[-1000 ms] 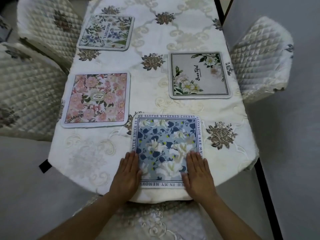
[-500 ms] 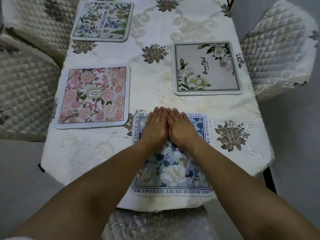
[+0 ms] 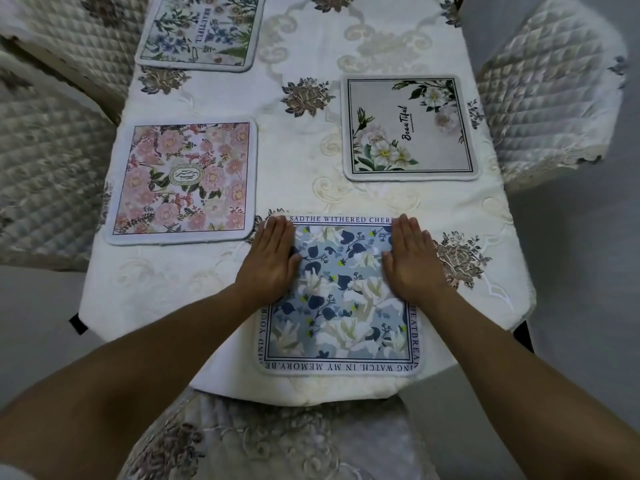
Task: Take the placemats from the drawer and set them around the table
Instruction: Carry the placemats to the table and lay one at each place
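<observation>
Placemats, four in view, head camera. Blue floral placemat (image 3: 341,299): flat on the tablecloth (image 3: 166,289) directly under both hands, near edge at the table end, sides square to it. Left hand (image 3: 272,259): open, palm down, on its far left corner. Right hand (image 3: 412,259): open, palm down, on its far right corner; hands apart, neither nearer. Pink placemat (image 3: 183,178): beyond-left of the left hand. White-flower placemat (image 3: 410,128): beyond the right hand. Botanical placemat (image 3: 201,29): farthest, left. Containers: none visible; drawer out of view.
</observation>
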Motion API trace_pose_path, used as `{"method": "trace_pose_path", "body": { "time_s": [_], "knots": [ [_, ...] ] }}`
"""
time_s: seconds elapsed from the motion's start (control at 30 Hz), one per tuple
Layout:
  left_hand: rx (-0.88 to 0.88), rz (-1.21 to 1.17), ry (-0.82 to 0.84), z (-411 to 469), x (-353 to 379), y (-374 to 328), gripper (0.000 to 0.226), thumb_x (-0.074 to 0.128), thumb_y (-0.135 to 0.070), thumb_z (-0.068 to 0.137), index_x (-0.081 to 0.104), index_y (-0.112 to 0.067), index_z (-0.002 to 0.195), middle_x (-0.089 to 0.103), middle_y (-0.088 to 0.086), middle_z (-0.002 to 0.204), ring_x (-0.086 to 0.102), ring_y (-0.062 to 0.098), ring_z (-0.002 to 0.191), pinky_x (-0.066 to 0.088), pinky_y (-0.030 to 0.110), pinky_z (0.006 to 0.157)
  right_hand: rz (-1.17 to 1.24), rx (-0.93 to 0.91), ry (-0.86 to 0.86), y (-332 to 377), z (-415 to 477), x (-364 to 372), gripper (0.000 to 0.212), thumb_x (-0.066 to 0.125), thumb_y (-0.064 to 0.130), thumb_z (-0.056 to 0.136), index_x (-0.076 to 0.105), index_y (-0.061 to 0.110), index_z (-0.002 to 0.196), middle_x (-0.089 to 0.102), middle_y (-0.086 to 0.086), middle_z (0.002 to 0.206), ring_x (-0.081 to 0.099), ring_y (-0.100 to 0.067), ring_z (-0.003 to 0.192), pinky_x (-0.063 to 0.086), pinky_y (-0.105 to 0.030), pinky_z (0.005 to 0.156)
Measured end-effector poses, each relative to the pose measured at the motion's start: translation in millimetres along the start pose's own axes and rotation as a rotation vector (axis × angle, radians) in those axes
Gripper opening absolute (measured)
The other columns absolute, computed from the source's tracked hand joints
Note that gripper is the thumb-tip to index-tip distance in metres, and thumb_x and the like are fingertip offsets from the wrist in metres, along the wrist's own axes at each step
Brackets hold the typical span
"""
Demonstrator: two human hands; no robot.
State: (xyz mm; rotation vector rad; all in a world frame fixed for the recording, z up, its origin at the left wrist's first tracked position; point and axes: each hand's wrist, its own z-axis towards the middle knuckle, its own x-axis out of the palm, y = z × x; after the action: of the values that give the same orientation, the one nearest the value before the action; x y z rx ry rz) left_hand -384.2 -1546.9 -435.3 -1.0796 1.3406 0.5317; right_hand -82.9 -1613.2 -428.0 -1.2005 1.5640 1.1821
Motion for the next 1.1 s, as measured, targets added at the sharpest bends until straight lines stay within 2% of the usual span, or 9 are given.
{"method": "trace_pose_path", "body": {
  "time_s": [0.17, 0.4, 0.5, 0.57, 0.63, 0.7, 0.77, 0.87, 1.1],
  "knots": [
    [0.044, -0.006, 0.030, -72.7, 8.7, -12.2, 0.073, 0.022, -0.049, 0.100, 0.011, -0.002, 0.153, 0.003, 0.016, 0.162, -0.003, 0.029, 0.151, 0.005, 0.042, 0.123, 0.092, 0.044, 0.023, 15.0, -94.1, 23.8, 0.066, 0.015, 0.044, 0.100, 0.003, 0.009, 0.155, 0.003, -0.011, 0.163, -0.004, -0.025, 0.151, 0.007, -0.046, 0.122],
    [0.069, 0.029, 0.135, -147.3, 4.0, -35.0, 0.074, 0.019, -0.051, 0.100, 0.031, 0.005, 0.147, 0.022, 0.024, 0.157, 0.018, 0.039, 0.146, 0.003, 0.037, 0.120, 0.022, 0.167, 0.162, 44.2, -180.6, 21.2, 0.065, 0.018, 0.041, 0.100, 0.001, 0.009, 0.154, 0.000, -0.011, 0.163, 0.001, -0.029, 0.151, 0.001, -0.045, 0.120],
    [0.097, 0.125, 0.206, -146.3, -10.8, -43.8, 0.080, 0.009, -0.050, 0.101, 0.049, 0.010, 0.135, 0.045, 0.030, 0.143, 0.044, 0.046, 0.132, 0.026, 0.046, 0.114, -0.055, 0.214, 0.259, 57.3, -177.1, 2.6, 0.066, 0.019, 0.037, 0.102, -0.008, 0.007, 0.154, -0.010, -0.012, 0.163, -0.006, -0.029, 0.151, 0.000, -0.046, 0.120],
    [0.086, 0.152, 0.253, -144.9, -21.7, -48.2, 0.073, 0.019, -0.049, 0.100, 0.044, 0.007, 0.139, 0.042, 0.028, 0.147, 0.040, 0.044, 0.136, 0.035, 0.050, 0.112, -0.079, 0.247, 0.348, 66.3, -174.2, -11.0, 0.065, 0.022, 0.035, 0.102, -0.005, 0.006, 0.154, -0.008, -0.012, 0.163, -0.004, -0.029, 0.151, 0.001, -0.048, 0.120],
    [0.031, 0.152, 0.280, -145.2, -37.3, -48.6, 0.066, 0.041, -0.043, 0.096, 0.031, -0.002, 0.148, 0.030, 0.022, 0.155, 0.025, 0.038, 0.145, 0.023, 0.049, 0.118, -0.091, 0.260, 0.350, 79.2, -171.8, -25.8, 0.061, 0.028, 0.031, 0.101, 0.011, 0.006, 0.153, 0.010, -0.014, 0.163, 0.008, -0.029, 0.150, 0.007, -0.049, 0.120],
    [-0.021, 0.178, 0.224, -148.4, -58.1, -45.9, 0.058, 0.047, -0.037, 0.092, 0.040, -0.010, 0.143, 0.042, 0.016, 0.147, 0.037, 0.034, 0.136, 0.029, 0.042, 0.112, -0.089, 0.215, 0.255, 95.0, -169.4, -38.0, 0.047, 0.036, 0.025, 0.096, 0.039, 0.008, 0.139, 0.043, -0.016, 0.145, 0.038, -0.030, 0.135, 0.026, -0.043, 0.113],
    [-0.057, 0.190, 0.133, -157.0, -83.9, -41.4, 0.046, 0.052, -0.035, 0.089, 0.054, -0.012, 0.130, 0.055, 0.012, 0.131, 0.050, 0.031, 0.119, 0.038, 0.038, 0.100, -0.081, 0.131, 0.176, 112.1, -167.0, -50.5, 0.031, 0.041, 0.024, 0.093, 0.051, 0.012, 0.120, 0.059, -0.011, 0.120, 0.056, -0.029, 0.107, 0.042, -0.037, 0.090],
    [-0.142, 0.214, -0.004, -183.4, -126.7, -29.5, 0.037, 0.061, -0.036, 0.086, 0.062, -0.012, 0.114, 0.063, 0.011, 0.109, 0.058, 0.033, 0.100, 0.044, 0.042, 0.087, -0.040, -0.015, 0.079, 142.7, -161.1, -69.6, 0.025, 0.042, 0.028, 0.094, 0.054, 0.014, 0.111, 0.059, -0.009, 0.107, 0.058, -0.028, 0.092, 0.042, -0.036, 0.071],
    [-0.310, 0.237, -0.142, -268.7, -192.9, 25.2, 0.027, 0.068, -0.031, 0.082, 0.065, -0.013, 0.102, 0.065, 0.008, 0.093, 0.061, 0.034, 0.089, 0.047, 0.042, 0.082, -0.005, -0.327, -0.051, 233.5, -146.0, -100.3, 0.024, 0.044, 0.033, 0.093, 0.054, 0.014, 0.104, 0.057, -0.008, 0.100, 0.057, -0.030, 0.091, 0.038, -0.036, 0.071]
  ]
}}
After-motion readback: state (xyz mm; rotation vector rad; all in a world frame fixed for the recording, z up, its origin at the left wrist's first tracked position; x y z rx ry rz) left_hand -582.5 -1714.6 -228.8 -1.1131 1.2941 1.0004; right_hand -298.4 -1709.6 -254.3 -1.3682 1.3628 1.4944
